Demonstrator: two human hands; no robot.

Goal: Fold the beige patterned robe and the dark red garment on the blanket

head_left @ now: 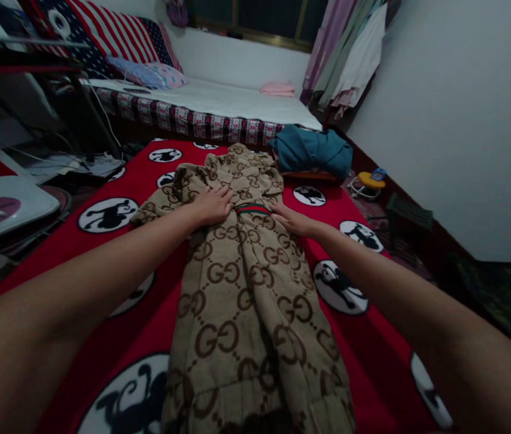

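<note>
A tan garment [241, 289] with a brown interlocking-letter pattern lies stretched out lengthwise on a red blanket [355, 337] printed with white circles and black figures. A green and red band [252, 209] crosses the garment near its far end. My left hand [213, 205] rests flat on the cloth just left of that band, fingers spread. My right hand [289, 220] lies flat on the cloth just right of the band. Neither hand grips anything.
A folded teal cloth [314, 150] sits beyond the garment. Behind it is a bed with a white sheet [232, 99], a flag-patterned pillow [115, 33] and a pink item [278, 89]. Clothes hang at the back right [350, 54]. A small stool [409, 214] stands by the wall.
</note>
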